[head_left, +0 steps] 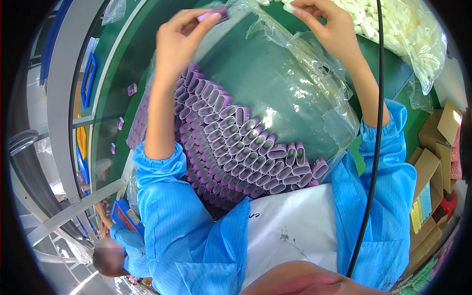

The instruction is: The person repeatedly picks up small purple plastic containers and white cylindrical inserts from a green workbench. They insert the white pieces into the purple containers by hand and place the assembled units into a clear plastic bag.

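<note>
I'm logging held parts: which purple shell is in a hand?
The purple shell pinched in the left hand, near the top edge; the others in view sit in packed rows or loose on the green surface at left.

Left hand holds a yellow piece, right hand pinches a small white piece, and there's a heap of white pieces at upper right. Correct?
Not quite: the piece in the left hand is a purple piece, not yellow, per the head view. The right hand does pinch a small white piece, and the heap of white pieces is at upper right.
</note>
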### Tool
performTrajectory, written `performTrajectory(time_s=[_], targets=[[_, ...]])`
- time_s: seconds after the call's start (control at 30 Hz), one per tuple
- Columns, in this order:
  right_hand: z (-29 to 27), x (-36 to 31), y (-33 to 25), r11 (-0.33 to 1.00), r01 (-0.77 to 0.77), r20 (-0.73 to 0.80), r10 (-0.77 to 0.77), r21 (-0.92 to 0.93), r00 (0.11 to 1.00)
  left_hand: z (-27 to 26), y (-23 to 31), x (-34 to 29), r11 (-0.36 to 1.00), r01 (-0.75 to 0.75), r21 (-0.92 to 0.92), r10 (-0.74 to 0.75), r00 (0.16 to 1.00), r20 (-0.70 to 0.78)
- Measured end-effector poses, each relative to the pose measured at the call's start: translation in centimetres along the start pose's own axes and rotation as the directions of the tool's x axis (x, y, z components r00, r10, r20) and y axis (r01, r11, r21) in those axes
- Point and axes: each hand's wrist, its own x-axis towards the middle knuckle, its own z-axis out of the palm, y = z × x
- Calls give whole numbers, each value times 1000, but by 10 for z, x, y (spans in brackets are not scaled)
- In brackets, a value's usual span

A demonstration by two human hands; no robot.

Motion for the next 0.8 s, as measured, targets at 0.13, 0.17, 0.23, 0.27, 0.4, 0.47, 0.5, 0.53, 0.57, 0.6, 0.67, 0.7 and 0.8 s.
performTrajectory(time_s=[0.13,0.17,0.23,0.27,0.4,0.47,0.5,0.53,0.57,0.6,0.67,0.7,0.8], targets=[[15,-19,-25,938,152,-95,-129,312,987,43,11,-20,846,184,-500,-109,979,175],[13,-22,-18,910,156,-23,-160,384,987,48,16,-23,820,204,-535,-120,975,188],[14,-29,-16,900,64,18,-79,432,997,56,18,-27,807,170,-566,-87,982,170],[15,-32,-17,890,18,41,-41,456,998,58,18,-29,801,151,-580,-73,985,157],[17,-37,-19,893,-31,6,32,449,999,64,17,-33,782,109,-613,-35,991,131],[19,-37,-17,915,65,-35,-56,398,998,64,17,-32,831,33,-556,43,992,122],[19,-37,-19,912,29,-37,-15,410,999,64,17,-32,851,-7,-525,81,989,120],[20,-38,-22,906,-6,-37,24,424,999,63,18,-32,849,5,-528,72,990,125],[21,-38,-23,898,-41,-37,63,438,997,63,19,-32,847,16,-531,63,989,130],[21,-38,-23,894,-17,-31,35,447,999,62,20,-32,845,28,-534,54,989,136],[21,-39,-19,886,28,-17,-23,463,1000,63,19,-35,768,122,-629,-35,988,149],[18,-38,-17,903,95,-18,-97,419,995,64,19,-36,722,166,-672,-78,984,159],[13,-36,-14,916,229,-33,-231,328,972,63,19,-35,683,213,-699,-101,975,198]])
